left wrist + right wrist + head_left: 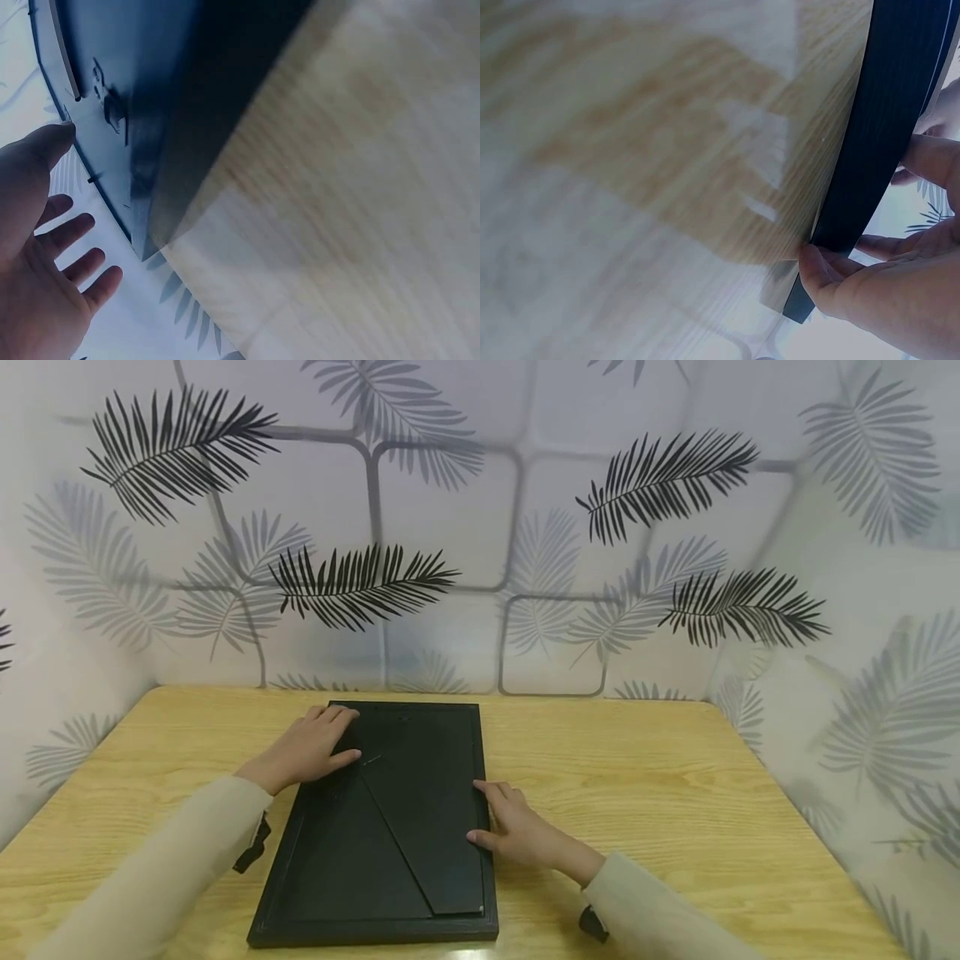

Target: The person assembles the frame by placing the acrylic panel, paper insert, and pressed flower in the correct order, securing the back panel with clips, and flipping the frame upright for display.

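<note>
A black picture frame point(360, 852) lies back side up on the wooden table, its long stand leg point(427, 835) folded flat against the backing. My left hand point(315, 747) is over the upper left part of the frame, thumb and fingers spread apart. In the left wrist view those fingers point(82, 225) look loose beside the dark frame edge. My right hand point(521, 827) holds the frame's right edge, thumb tip over the rim. From the right wrist view, a fingertip point(816, 266) reaches low on the frame's side point(855, 165), close to the tabletop.
The wooden tabletop point(615, 777) reaches back to a wall point(480, 527) covered with feather-leaf print. Similar printed covering stands at the left and right sides. Dark wrist bands point(253, 845) show under both light sleeves point(165, 868).
</note>
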